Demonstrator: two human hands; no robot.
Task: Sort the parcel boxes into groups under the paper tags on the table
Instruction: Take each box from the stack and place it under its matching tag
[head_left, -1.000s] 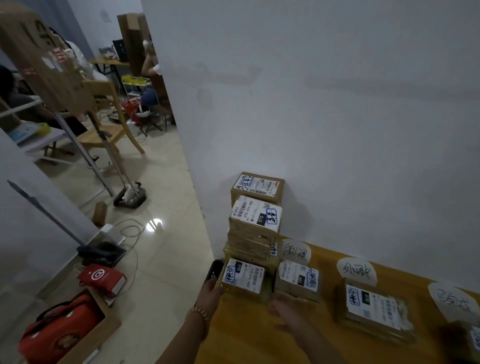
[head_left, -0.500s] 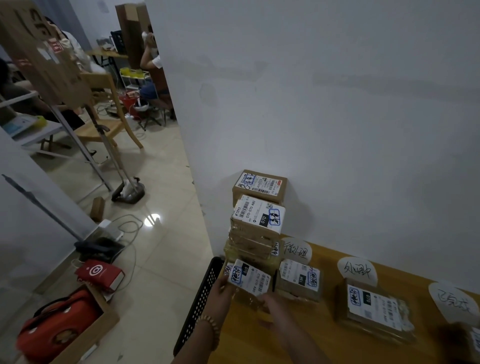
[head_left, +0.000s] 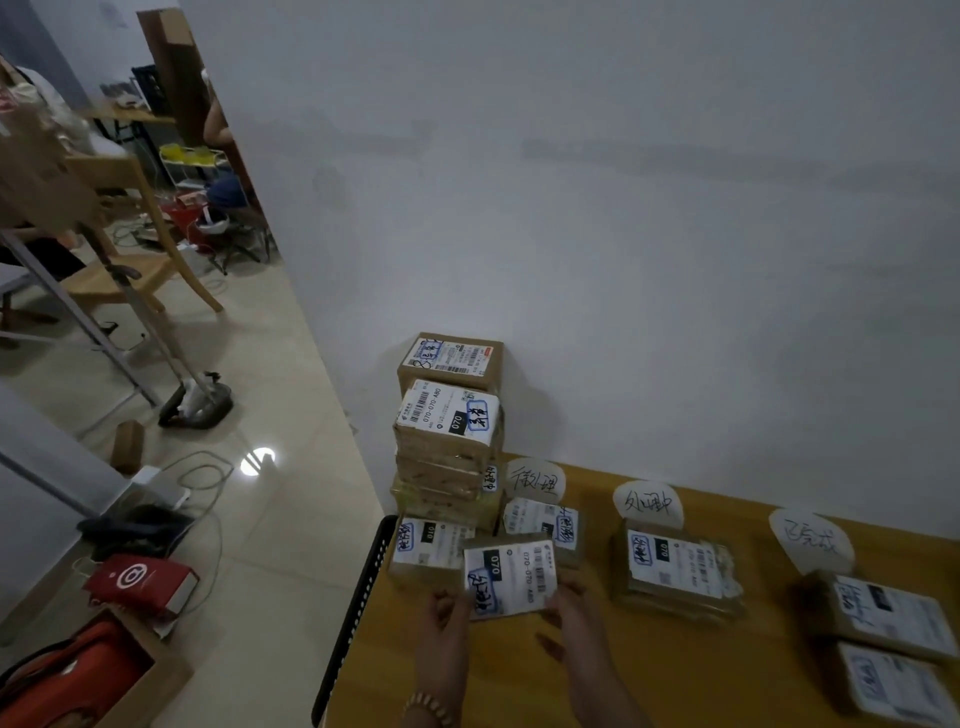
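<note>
I hold a small parcel box (head_left: 511, 577) with a white label between my left hand (head_left: 447, 618) and my right hand (head_left: 574, 608), above the wooden table (head_left: 675, 670). Behind it another box (head_left: 428, 548) lies at the table's left corner. A tall stack of boxes (head_left: 449, 441) stands against the wall. Three paper tags lean on the wall: left tag (head_left: 535, 480), middle tag (head_left: 647, 504), right tag (head_left: 810, 540). One box (head_left: 543, 522) lies under the left tag, a taped box (head_left: 675, 569) under the middle tag, and two boxes (head_left: 883, 613) under the right tag.
A black crate edge (head_left: 358, 597) runs along the table's left side. On the floor to the left lie a red box (head_left: 143, 582), cables, an orange bag (head_left: 67, 675) in a carton and a stand base (head_left: 197, 405). A seated person (head_left: 223, 150) is far back.
Both hands have taken hold of a parcel box at the left corner and lifted it toward me, turning its label. My head has moved to the right.
</note>
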